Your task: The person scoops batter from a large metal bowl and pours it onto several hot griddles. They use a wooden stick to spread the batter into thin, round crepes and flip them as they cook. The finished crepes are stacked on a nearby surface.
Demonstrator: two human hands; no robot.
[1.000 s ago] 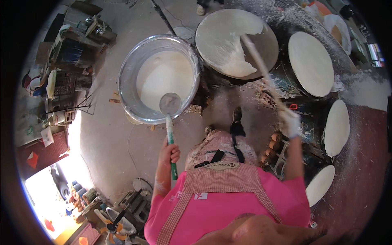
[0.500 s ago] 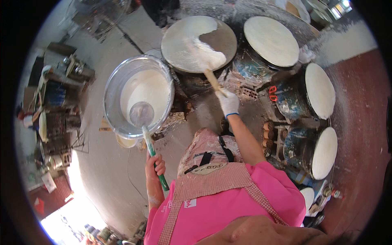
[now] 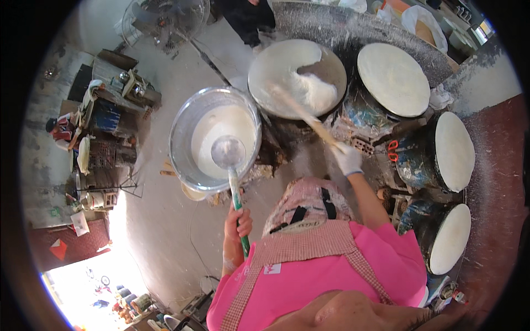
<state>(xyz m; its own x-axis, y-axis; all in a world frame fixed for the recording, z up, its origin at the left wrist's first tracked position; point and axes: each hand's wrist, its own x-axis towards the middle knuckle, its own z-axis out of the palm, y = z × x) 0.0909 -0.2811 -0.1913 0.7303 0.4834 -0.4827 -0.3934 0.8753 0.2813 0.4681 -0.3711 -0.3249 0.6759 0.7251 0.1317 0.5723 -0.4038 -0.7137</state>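
Observation:
My left hand (image 3: 238,222) is closed round the green handle of a ladle (image 3: 228,153). Its round bowl is over the white batter (image 3: 210,129) in a large metal basin (image 3: 175,149); I cannot tell if it touches. In a white glove, my right hand (image 3: 349,158) grips a wooden spreader (image 3: 309,118), its far end blurred over the near left part of a round griddle (image 3: 336,63). White batter (image 3: 317,91) covers much of that griddle and lies thicker right of the spreader, while a dark patch shows bare at the back right.
Several more griddles covered in white curve round to the right, such as one griddle (image 3: 393,80) beside mine. Red-handled scissors (image 3: 392,150) hang near them. A standing fan (image 3: 165,19) is at the far left. Another person (image 3: 251,19) in dark trousers stands behind the griddle.
The spreader has swung left across the griddle and the batter heap now lies right of it. My left hand still holds the ladle over the basin. The whole view has shifted.

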